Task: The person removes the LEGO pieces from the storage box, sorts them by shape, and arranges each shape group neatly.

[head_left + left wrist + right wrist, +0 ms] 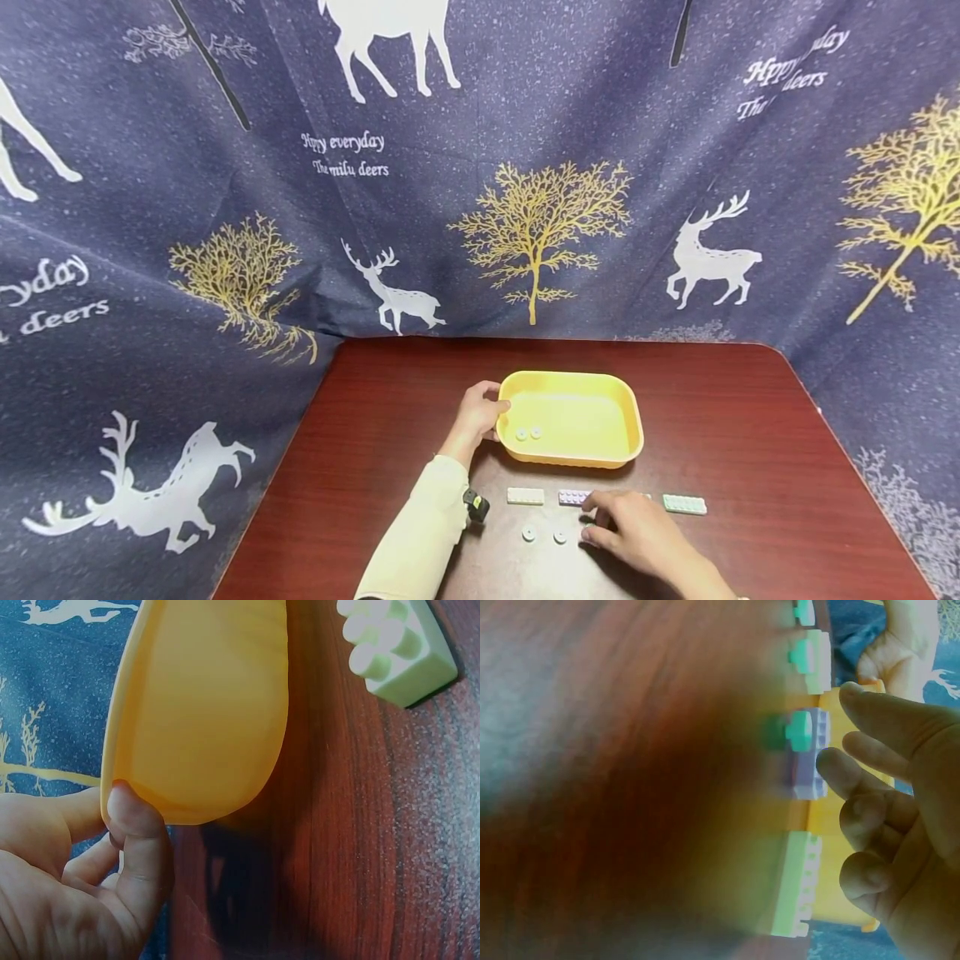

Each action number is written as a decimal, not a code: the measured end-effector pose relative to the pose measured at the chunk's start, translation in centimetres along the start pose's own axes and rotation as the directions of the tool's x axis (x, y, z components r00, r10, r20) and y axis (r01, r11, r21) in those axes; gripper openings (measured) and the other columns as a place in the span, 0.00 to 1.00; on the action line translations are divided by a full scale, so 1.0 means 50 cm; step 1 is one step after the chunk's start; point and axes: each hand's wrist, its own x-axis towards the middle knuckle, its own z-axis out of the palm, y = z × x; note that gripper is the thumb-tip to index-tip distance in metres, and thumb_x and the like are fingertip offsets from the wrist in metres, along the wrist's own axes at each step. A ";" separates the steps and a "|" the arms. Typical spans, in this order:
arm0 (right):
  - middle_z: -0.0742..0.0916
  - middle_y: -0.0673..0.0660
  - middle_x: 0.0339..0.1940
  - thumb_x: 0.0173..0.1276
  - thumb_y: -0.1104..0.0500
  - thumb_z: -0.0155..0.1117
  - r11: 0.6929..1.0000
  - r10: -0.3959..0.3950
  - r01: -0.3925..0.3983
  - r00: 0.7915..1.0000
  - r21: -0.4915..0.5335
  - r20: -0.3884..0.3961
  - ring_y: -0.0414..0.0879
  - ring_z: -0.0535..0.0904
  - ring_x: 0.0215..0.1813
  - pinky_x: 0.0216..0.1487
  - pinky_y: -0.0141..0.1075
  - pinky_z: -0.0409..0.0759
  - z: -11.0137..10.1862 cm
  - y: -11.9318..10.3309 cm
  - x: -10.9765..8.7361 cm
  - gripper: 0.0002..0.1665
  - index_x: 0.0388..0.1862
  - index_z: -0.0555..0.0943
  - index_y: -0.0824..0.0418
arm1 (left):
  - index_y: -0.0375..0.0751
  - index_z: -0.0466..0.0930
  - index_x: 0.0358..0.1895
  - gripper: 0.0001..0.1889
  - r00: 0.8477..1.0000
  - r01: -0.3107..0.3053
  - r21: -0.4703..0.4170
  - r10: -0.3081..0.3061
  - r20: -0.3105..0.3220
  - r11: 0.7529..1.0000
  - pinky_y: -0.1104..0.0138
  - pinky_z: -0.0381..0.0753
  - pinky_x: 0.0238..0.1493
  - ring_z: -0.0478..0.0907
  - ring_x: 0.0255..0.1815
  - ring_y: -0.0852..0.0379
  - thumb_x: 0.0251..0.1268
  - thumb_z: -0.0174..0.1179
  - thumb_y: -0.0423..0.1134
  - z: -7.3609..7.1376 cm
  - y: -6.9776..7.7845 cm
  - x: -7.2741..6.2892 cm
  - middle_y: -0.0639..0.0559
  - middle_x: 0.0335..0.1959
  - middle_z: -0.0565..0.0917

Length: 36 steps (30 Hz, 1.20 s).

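Note:
My left hand (480, 414) grips the left end of a yellow plastic tray (570, 461), thumb over the rim (112, 712). Inside the tray lie two small pale round pieces (521, 434). My right hand (633, 525) is over the table in front of the tray, fingers loosely bent and apart, nothing between them. Its fingertips overlap a purple toy brick (572, 497), which they partly hide in the head view. Beside those fingertips is a small green piece (799, 731). Two similar round pieces (528, 534) lie to the left of the right hand.
A pale yellow-green brick (525, 497) lies left of the purple one, and a mint-green brick (684, 504) lies to the right, roughly in one row before the tray. The dark red table (390, 417) meets a blue deer-print cloth (480, 250) behind and at the sides.

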 end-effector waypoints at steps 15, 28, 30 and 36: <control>0.80 0.29 0.25 0.60 0.53 0.78 0.998 -0.042 0.033 0.977 -0.049 -0.207 0.26 0.75 0.28 0.28 0.29 0.77 -0.039 -0.006 0.053 0.15 0.45 0.86 0.50 | 0.36 0.75 0.64 0.21 1.000 0.007 0.010 -0.007 -0.001 1.000 0.68 0.79 0.11 0.86 0.29 0.38 0.69 0.62 0.30 -0.001 0.002 0.000 0.29 0.44 0.83; 0.86 0.40 0.31 0.61 0.51 0.78 0.993 -0.049 0.022 0.970 -0.114 -0.239 0.35 0.82 0.34 0.34 0.35 0.84 -0.044 -0.006 0.105 0.19 0.51 0.85 0.49 | 0.38 0.77 0.62 0.20 1.000 -0.004 0.007 0.004 0.003 1.000 0.66 0.82 0.12 0.86 0.27 0.41 0.69 0.63 0.31 -0.001 0.001 0.001 0.34 0.39 0.83; 0.87 0.41 0.31 0.62 0.51 0.78 0.994 -0.045 0.020 0.971 -0.109 -0.237 0.38 0.84 0.34 0.34 0.36 0.84 -0.044 -0.005 0.110 0.20 0.52 0.85 0.49 | 0.38 0.77 0.62 0.19 1.000 -0.002 0.007 0.002 0.000 1.000 0.66 0.82 0.12 0.86 0.27 0.41 0.69 0.63 0.31 -0.001 0.001 0.001 0.34 0.39 0.83; 0.86 0.40 0.30 0.61 0.52 0.78 0.994 -0.064 0.040 0.966 -0.101 -0.250 0.41 0.84 0.33 0.34 0.36 0.84 -0.044 -0.001 0.124 0.20 0.51 0.85 0.50 | 0.38 0.77 0.62 0.20 1.000 -0.001 0.005 0.001 -0.004 1.000 0.67 0.81 0.12 0.85 0.26 0.43 0.69 0.63 0.31 0.000 -0.001 0.001 0.33 0.41 0.83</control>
